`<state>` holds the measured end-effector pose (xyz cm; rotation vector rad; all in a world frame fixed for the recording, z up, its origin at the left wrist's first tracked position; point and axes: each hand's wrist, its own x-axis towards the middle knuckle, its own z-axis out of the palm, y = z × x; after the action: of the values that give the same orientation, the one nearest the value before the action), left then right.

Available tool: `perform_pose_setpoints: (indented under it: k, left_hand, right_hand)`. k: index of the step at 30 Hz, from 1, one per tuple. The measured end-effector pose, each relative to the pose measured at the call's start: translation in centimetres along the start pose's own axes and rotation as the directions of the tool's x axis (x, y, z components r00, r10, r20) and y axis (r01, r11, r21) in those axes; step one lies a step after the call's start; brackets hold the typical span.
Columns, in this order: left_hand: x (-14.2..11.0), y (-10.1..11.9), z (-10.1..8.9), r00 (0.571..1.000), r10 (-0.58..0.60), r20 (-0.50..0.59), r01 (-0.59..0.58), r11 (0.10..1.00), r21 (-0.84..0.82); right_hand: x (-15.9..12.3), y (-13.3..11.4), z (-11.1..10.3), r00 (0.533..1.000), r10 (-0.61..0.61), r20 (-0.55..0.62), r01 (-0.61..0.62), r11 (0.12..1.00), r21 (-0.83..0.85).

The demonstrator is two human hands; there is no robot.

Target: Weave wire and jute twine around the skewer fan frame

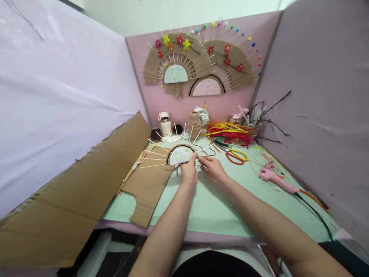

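Observation:
My left hand point(189, 169) is closed on the lower right corner of a half-round cardboard fan piece point(181, 156), thumb on top. Pale green patterned fabric covers its middle, a black cord edges the arc, and thin wooden sticks point(184, 132) fan out from it. My right hand point(212, 168) is beside the same corner, thumb and fingers pinched together close to the left thumb. What they pinch is too small to make out. Twine strands point(178, 168) hang below the piece's straight edge. Behind it, loose black cord point(211, 153) trails over the table.
Cut cardboard point(148, 188) lies left, beside a large cardboard sheet point(83, 192). At right are scissors point(236, 156) and a pink glue gun point(276, 181) with its cable. A twine spool point(195, 125), white bottle point(165, 125) and red and yellow pipe cleaners point(230, 132) are behind. Decorated fans point(151, 71) hang on the back panel.

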<state>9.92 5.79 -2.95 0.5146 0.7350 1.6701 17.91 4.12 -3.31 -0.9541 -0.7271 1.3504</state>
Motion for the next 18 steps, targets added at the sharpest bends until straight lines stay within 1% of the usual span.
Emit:
perform_pose_setpoints:
  k: [4,7,11,18]
  left_hand:
    - [-0.4,0.1,0.1,1.000,-0.022,-0.013,0.022,1.000,-0.010]
    - [-0.6,0.2,0.2,0.997,-0.076,-0.031,0.075,0.997,-0.034]
    - [-0.4,0.2,0.2,0.989,-0.147,-0.026,0.144,0.986,-0.082]
    - [-0.4,0.2,0.1,0.979,-0.202,0.019,0.202,0.972,-0.117]
  right_hand:
    - [-0.3,-0.1,0.3,1.000,-0.002,-0.001,0.002,1.000,0.030]
    - [-0.3,0.0,0.5,1.000,-0.008,-0.006,0.009,0.999,0.048]
    - [-0.1,0.3,0.5,0.998,-0.065,-0.028,0.067,0.995,0.068]
    - [1.2,1.3,-0.5,0.981,-0.187,-0.058,0.183,0.981,-0.066]
